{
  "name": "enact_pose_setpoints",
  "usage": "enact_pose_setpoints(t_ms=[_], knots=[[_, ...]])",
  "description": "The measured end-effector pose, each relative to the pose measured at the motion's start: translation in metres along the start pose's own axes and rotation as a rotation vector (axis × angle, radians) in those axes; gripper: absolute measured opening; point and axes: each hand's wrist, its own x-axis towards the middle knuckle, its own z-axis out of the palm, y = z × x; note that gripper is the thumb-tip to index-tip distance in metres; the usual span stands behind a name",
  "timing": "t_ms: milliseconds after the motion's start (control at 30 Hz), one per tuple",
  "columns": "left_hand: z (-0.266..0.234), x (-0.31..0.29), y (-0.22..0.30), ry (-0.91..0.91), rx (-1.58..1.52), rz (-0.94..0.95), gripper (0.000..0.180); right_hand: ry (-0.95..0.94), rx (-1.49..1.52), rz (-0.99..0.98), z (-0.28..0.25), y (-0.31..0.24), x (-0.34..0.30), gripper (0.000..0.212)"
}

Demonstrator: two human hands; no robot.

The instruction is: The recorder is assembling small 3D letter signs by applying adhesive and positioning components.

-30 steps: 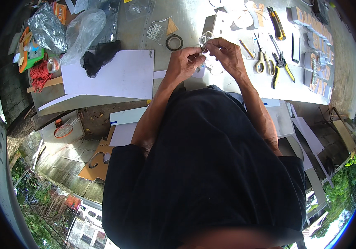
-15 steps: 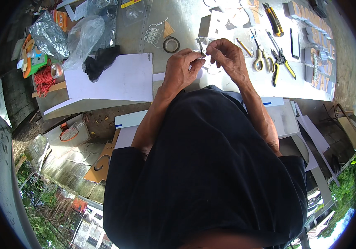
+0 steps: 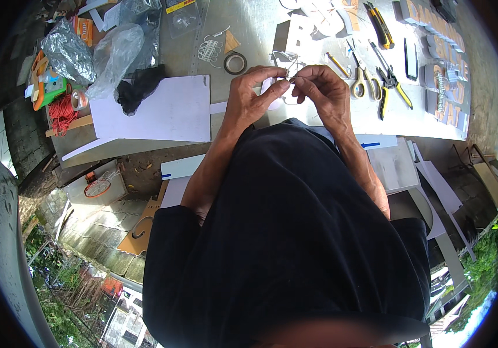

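My left hand [image 3: 253,95] and my right hand [image 3: 328,95] meet over the near edge of the metal table, fingertips almost touching. Each pinches thumb against forefinger on a thin, pale wire [image 3: 285,56], which loops up beyond the fingers; its exact ends are too small to make out. Just past the hands lies a block-shaped white and grey letter [image 3: 299,38]. A pencil [image 3: 338,64] and scissors [image 3: 364,78] lie to the right of my right hand. Left of the wire sits a roll of dark tape [image 3: 235,63], with a bundle of white strung modules [image 3: 209,50] beside it.
At the right lie a yellow-black cutter [image 3: 379,26], wire strippers [image 3: 392,87], a phone-like dark slab [image 3: 411,61] and rows of raised letters [image 3: 449,75]. On the left are a white sheet [image 3: 173,110], clear plastic bags [image 3: 115,55], a black cloth [image 3: 139,90] and red cord [image 3: 62,113].
My right hand has come slightly lower, its fingers closing nearer to the left fingertips. The left thumb is now stretched toward the wire. The table view has shifted slightly left.
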Motion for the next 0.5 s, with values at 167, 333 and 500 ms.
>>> enact_pose_setpoints(t_ms=[167, 333, 500], knots=[[0.009, -0.004, -0.001, -0.003, -0.219, -0.081, 0.015, 0.0, 0.057, -0.02, 0.0, -0.004, -0.009, 0.012], [0.007, -0.005, 0.001, 0.027, -0.233, -0.087, 0.012, -0.033, -0.321, -0.017, -0.014, -0.022, -0.014, 0.015], [0.003, -0.007, 0.012, -0.011, -0.032, 0.089, 0.013, -0.093, -0.722, -0.34, -0.03, -0.042, 0.005, 0.015]])
